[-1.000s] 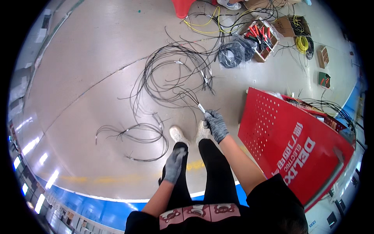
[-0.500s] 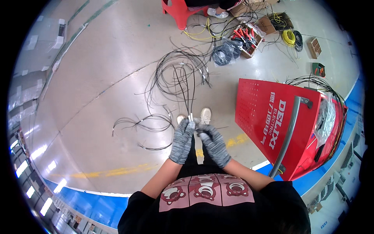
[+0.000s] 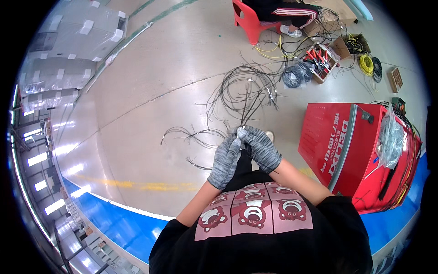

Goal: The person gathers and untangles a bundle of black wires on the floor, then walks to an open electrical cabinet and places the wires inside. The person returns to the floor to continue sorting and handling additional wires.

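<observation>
Both my hands wear grey mottled gloves and meet in front of my body. My left hand (image 3: 226,159) is closed around a thin bundle of black cables (image 3: 247,107), which runs away from me above the floor. Right against it, my right hand (image 3: 261,148) pinches the same bundle near its end, where a small white piece shows at the fingertips. The fingers hide most of the cable ends. Beyond my hands, a large loose coil of black cables (image 3: 228,84) lies on the floor, with smaller cable bundles (image 3: 185,133) to the left.
A red metal cart (image 3: 319,141) with a grey handle stands at right, cables and clear plastic on top. Farther off are a seated person on a red stool (image 3: 248,25), a box of red-handled tools (image 3: 323,64), bagged black cable (image 3: 296,75) and a yellow coil (image 3: 366,65).
My right hand has come up level with my left and closed on the cables beside it. The view has swung left, so the surroundings appear farther right.
</observation>
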`<control>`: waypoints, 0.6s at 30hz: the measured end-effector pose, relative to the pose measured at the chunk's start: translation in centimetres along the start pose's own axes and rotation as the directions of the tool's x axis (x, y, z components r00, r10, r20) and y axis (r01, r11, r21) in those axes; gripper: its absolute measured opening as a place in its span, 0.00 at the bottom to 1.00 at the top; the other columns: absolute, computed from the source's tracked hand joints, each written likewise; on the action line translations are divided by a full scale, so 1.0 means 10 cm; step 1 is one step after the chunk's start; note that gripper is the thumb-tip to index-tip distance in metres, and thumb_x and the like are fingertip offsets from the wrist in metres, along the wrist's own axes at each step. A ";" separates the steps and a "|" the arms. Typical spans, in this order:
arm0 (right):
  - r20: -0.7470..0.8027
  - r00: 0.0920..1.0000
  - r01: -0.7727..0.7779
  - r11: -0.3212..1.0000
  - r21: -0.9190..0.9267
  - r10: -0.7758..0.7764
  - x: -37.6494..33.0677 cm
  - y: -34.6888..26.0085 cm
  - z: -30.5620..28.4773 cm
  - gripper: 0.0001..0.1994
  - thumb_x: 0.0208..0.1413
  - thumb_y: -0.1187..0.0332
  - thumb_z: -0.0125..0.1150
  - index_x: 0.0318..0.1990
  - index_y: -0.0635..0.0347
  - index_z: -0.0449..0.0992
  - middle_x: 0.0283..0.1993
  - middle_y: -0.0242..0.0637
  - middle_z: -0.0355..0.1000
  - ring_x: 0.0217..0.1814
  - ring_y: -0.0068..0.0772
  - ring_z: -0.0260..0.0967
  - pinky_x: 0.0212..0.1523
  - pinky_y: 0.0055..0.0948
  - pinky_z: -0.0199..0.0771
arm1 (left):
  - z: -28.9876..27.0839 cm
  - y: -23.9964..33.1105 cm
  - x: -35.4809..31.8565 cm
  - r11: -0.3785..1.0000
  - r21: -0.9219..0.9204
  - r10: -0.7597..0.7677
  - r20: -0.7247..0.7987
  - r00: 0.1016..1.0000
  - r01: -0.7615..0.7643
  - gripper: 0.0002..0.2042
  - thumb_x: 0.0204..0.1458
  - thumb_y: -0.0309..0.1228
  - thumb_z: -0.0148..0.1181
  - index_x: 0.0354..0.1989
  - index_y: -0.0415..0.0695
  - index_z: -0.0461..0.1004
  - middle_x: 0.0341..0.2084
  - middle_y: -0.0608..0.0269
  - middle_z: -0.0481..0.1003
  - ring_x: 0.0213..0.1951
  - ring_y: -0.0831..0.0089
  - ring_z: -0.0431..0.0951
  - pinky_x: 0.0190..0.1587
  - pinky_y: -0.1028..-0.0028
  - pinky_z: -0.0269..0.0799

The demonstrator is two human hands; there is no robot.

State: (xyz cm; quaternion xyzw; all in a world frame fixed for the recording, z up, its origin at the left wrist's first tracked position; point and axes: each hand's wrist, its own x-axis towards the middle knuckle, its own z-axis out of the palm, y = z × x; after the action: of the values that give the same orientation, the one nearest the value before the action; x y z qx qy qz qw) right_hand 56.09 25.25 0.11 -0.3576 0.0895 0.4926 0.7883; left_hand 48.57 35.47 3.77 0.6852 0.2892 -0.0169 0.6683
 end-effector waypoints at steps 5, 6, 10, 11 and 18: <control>-0.085 0.996 -0.001 0.998 0.055 0.005 -0.15 -0.16 0.14 0.15 0.57 0.61 0.52 0.40 0.64 0.74 0.32 0.32 0.72 0.37 0.25 0.69 0.36 0.23 0.71 | -0.07 0.14 -0.19 0.989 0.138 0.044 0.098 0.994 -0.058 0.12 0.58 0.32 0.44 0.40 0.37 0.71 0.26 0.63 0.73 0.30 0.78 0.70 0.36 0.78 0.66; -0.080 0.997 -0.003 0.997 0.076 0.009 -0.18 -0.16 0.16 0.15 0.57 0.60 0.52 0.41 0.64 0.74 0.33 0.32 0.72 0.37 0.25 0.69 0.36 0.23 0.71 | -0.06 0.18 -0.23 0.990 0.134 0.025 0.088 0.996 -0.036 0.12 0.58 0.33 0.44 0.40 0.37 0.71 0.26 0.63 0.73 0.29 0.78 0.70 0.35 0.77 0.67; -0.049 0.998 0.041 0.999 -0.022 -0.042 -0.37 -0.17 0.28 0.15 0.55 0.61 0.54 0.42 0.65 0.73 0.37 0.34 0.73 0.40 0.26 0.69 0.42 0.25 0.71 | -0.06 0.15 -0.28 0.985 0.159 0.060 0.068 0.996 -0.071 0.12 0.57 0.33 0.45 0.37 0.37 0.71 0.24 0.58 0.73 0.27 0.72 0.72 0.34 0.73 0.68; -0.037 0.997 0.065 0.993 -0.093 -0.069 -0.44 -0.17 0.32 0.15 0.55 0.63 0.55 0.43 0.66 0.73 0.38 0.36 0.73 0.41 0.26 0.70 0.44 0.26 0.70 | -0.06 0.12 -0.28 0.978 0.167 0.118 0.056 0.991 -0.126 0.11 0.56 0.33 0.46 0.36 0.37 0.71 0.23 0.57 0.73 0.27 0.71 0.72 0.33 0.72 0.68; -0.094 0.986 0.149 0.984 0.096 -0.140 -0.52 -0.05 0.41 0.10 0.53 0.69 0.58 0.41 0.64 0.74 0.37 0.36 0.73 0.40 0.28 0.71 0.44 0.26 0.72 | -0.18 0.16 -0.22 0.882 0.379 0.259 0.106 0.960 -0.280 0.09 0.52 0.31 0.52 0.31 0.37 0.71 0.21 0.53 0.72 0.23 0.64 0.73 0.29 0.68 0.68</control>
State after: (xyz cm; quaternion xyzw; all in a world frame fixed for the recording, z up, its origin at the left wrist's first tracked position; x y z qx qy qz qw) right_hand 53.07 24.11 5.91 -0.3433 0.1227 0.4130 0.8346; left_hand 46.70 36.43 6.34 0.8371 0.1645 0.0009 0.5217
